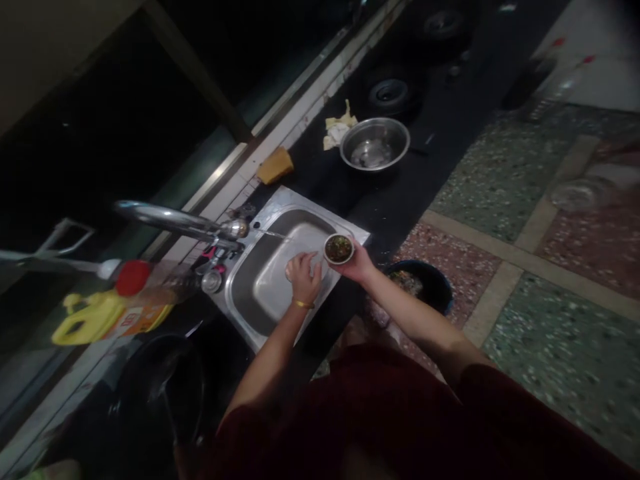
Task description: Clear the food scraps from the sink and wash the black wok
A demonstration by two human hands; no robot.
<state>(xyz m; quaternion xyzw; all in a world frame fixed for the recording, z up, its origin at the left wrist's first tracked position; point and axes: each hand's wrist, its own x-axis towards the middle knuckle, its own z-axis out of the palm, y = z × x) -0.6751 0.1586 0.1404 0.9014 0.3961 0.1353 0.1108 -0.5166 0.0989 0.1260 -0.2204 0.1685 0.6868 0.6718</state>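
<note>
My right hand (pixel 358 263) is closed around a small white bowl (pixel 339 249) at the right edge of the steel sink (pixel 270 283). Dark brown and green bits fill the bowl; I cannot make out what they are. Over the basin, left of the bowl, my left hand (pixel 304 277) has its fingers apart, with a yellow bangle at the wrist. Its far fingertips are blurred, and I see nothing clearly held. Above the sink's left side arches a chrome tap (pixel 175 219), and a thin stream of water (pixel 273 233) runs from its head.
Past the sink stand a steel bowl (pixel 375 145), a crumpled cloth (pixel 340 127) and a yellow block (pixel 275 166). A yellow jug (pixel 95 320) and a dark pan (pixel 160 387) are at the left. On the speckled floor, a dark bucket (pixel 437 287) holds scraps.
</note>
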